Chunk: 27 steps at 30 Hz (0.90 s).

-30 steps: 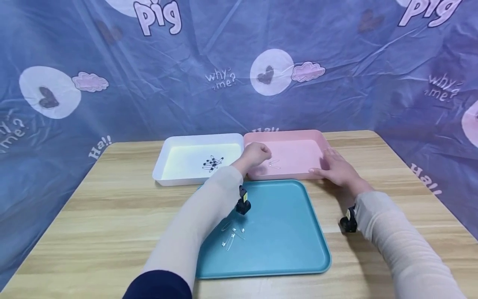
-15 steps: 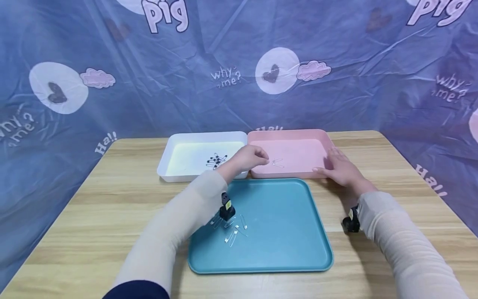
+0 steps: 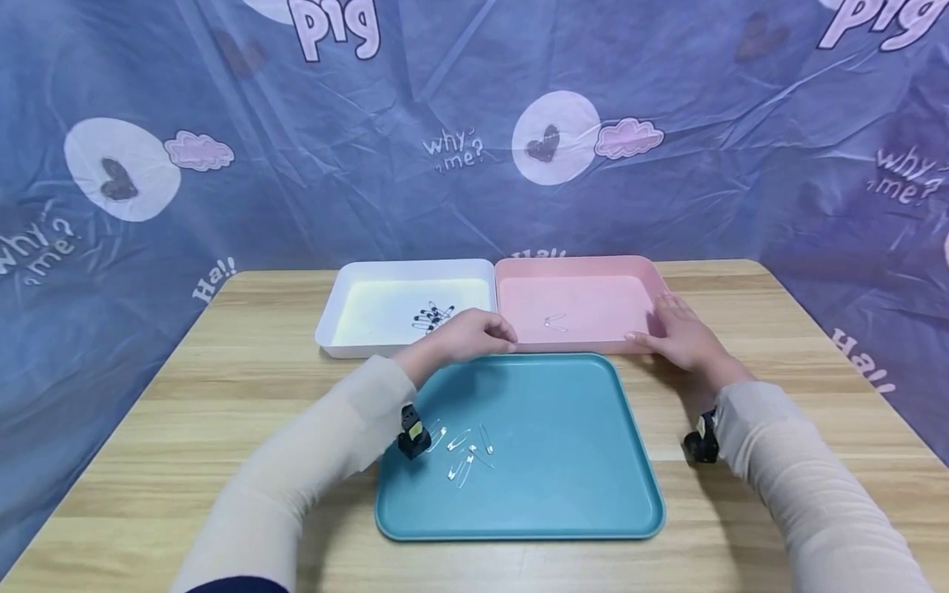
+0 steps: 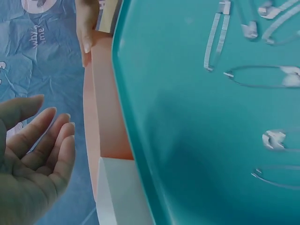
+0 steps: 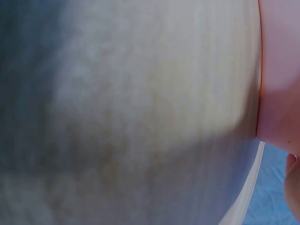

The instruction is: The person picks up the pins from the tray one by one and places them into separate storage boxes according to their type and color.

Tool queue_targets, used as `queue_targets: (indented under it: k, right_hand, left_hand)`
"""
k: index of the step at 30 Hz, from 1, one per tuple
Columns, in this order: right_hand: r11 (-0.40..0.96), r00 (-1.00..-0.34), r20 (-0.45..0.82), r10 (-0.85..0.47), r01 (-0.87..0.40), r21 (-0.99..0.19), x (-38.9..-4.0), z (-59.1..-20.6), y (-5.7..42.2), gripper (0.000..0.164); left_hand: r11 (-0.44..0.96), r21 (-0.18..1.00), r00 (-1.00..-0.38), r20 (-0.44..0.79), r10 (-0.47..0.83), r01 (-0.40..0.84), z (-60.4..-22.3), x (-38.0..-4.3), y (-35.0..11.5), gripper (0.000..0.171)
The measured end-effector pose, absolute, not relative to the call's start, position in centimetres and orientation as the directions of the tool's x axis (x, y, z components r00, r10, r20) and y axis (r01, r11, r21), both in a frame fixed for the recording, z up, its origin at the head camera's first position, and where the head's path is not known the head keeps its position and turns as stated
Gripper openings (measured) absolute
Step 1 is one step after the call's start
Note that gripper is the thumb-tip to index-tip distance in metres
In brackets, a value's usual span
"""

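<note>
My left hand (image 3: 474, 333), loosely bent and holding nothing, is over the front edges where the white tray (image 3: 356, 349) and the pink tray (image 3: 578, 347) meet. In the left wrist view the same hand (image 4: 37, 159) shows an empty palm. My right hand (image 3: 688, 342) rests against the pink tray's front right corner, thumb at the front and straight fingers along the side. Several silver safety pins (image 3: 465, 469) lie at the left of the teal tray (image 3: 563, 453). Two silver safety pins (image 3: 555, 323) lie in the pink tray, and several black safety pins (image 3: 432, 316) in the white one.
All three trays stand on a wooden table (image 3: 222, 412), the white and pink ones side by side behind the teal one. A blue printed cloth (image 3: 371, 165) hangs behind the table. Each wrist wears a small black camera (image 3: 413, 432).
My left hand has drawn back from over the pink tray, leftward and toward me. More silver pins on the teal tray are uncovered. My right hand stays at the pink tray's corner.
</note>
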State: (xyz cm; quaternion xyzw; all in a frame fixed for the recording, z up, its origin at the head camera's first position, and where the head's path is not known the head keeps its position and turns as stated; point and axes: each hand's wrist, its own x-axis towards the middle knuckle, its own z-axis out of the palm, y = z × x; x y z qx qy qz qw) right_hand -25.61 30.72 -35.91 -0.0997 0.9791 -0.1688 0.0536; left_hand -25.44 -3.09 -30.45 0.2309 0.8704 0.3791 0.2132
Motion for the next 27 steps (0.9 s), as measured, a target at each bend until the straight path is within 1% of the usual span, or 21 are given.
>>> queue_targets:
  k: [3, 14, 22, 27]
  right_hand:
    - [0.923, -0.975, -0.066, -0.214, -0.18, -0.339, -25.7, -35.9, 30.7, 0.091]
    - [0.919, -0.975, -0.065, -0.212, -0.177, -0.352, -25.7, -36.1, 30.8, 0.092]
    - [0.919, -0.976, -0.058, -0.209, -0.176, -0.354, -25.7, -36.2, 30.8, 0.093]
    - [0.917, -0.977, -0.054, -0.206, -0.174, -0.358, -25.7, -36.3, 30.9, 0.093]
  left_hand:
    - [0.583, 0.771, -0.79, -0.182, 0.585, 0.255, -30.7, -25.1, -3.8, 0.019]
    - [0.495, 0.836, -0.734, -0.182, 0.655, 0.235, -31.9, -24.4, -5.8, 0.022]
    - [0.457, 0.866, -0.663, -0.222, 0.715, 0.203, -32.6, -23.7, -6.3, 0.026]
    - [0.446, 0.871, -0.62, -0.236, 0.748, 0.206, -33.0, -23.3, -6.5, 0.027]
